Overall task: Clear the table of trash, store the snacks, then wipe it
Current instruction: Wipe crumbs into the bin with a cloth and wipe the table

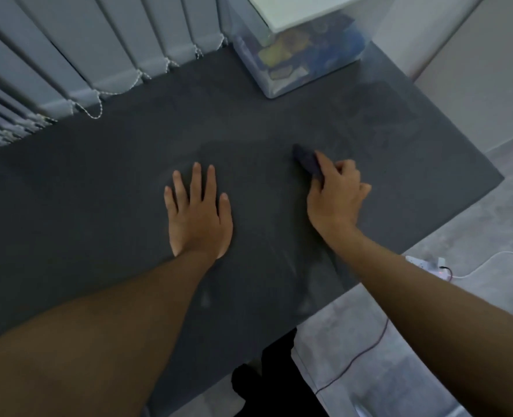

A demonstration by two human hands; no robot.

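dark cloth is mid-right on the grey tabletop, right hand on top with fingers curled round it, gripping; left hand flat just beside, palm down, fingers spread; clear bin of colourful packets sits at the far corner

Legible text: none.

Clear plastic storage box with white lid, far right corner of the dark grey table: the coloured packets inside show blue and yellow printed patches, but they are too blurred through the wall for any word, brand or number to be read.

White power strip, on the floor off the table's right edge: any marking on it is too small to make out.
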